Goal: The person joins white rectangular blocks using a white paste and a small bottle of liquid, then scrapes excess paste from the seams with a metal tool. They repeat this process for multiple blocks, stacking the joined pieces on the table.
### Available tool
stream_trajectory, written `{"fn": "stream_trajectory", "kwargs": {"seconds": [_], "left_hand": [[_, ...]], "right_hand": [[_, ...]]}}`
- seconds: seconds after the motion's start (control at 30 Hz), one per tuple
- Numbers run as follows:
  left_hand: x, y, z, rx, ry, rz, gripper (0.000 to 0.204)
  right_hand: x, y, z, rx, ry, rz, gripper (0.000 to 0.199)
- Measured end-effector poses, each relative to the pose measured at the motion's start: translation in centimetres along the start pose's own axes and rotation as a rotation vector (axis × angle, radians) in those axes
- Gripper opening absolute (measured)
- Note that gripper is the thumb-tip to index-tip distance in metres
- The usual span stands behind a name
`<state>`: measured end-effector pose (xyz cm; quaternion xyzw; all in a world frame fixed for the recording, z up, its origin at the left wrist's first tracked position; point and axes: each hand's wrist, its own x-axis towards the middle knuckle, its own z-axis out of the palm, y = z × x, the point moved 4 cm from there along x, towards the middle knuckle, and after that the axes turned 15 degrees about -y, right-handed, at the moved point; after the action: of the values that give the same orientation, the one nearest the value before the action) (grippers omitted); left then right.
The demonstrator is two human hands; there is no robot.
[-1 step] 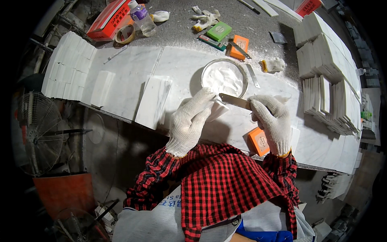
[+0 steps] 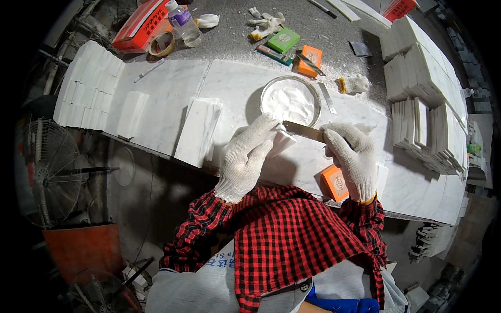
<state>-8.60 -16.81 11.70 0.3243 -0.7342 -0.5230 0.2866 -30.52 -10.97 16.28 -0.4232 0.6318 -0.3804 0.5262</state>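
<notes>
My left hand (image 2: 245,154), in a white knit glove, is closed on a small white marble piece (image 2: 282,143) that is mostly hidden behind the fingers. My right hand (image 2: 354,151), gloved the same way, grips a flat metal blade (image 2: 303,131). The tip of that blade reaches to the marble piece near my left fingertips. Just beyond both hands stands a round dish (image 2: 319,99) of white paste (image 2: 288,99). An orange box (image 2: 334,182) lies beside my right wrist.
Marble strips (image 2: 198,130) lie left of my hands. Tile stacks stand at the far left (image 2: 86,88) and right (image 2: 425,94). Behind the dish are a loose blade (image 2: 327,98), a green box (image 2: 283,40), gloves (image 2: 269,25), a bottle (image 2: 183,23) and tape (image 2: 161,45).
</notes>
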Motion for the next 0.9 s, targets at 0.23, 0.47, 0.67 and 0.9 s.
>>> {"fn": "stream_trajectory", "kwargs": {"seconds": [0.23,0.47,0.67,0.9], "left_hand": [[-0.09,-0.14,0.03,-0.045,0.007,-0.039,0.050],[-0.11,-0.01,0.00,-0.071,0.008,-0.059,0.048],[-0.07,0.07,-0.04,0.038,0.000,-0.034,0.047],[-0.20,-0.12,0.09,-0.034,-0.005,-0.060,0.047]], "right_hand": [[-0.17,-0.50,0.45,-0.138,0.019,-0.067,0.023],[-0.54,-0.74,0.60,-0.163,0.018,-0.103,0.021],[-0.77,-0.97,0.59,-0.207,0.043,-0.165,0.020],[-0.91,-0.38,-0.11,-0.148,0.071,-0.103,0.020]]}}
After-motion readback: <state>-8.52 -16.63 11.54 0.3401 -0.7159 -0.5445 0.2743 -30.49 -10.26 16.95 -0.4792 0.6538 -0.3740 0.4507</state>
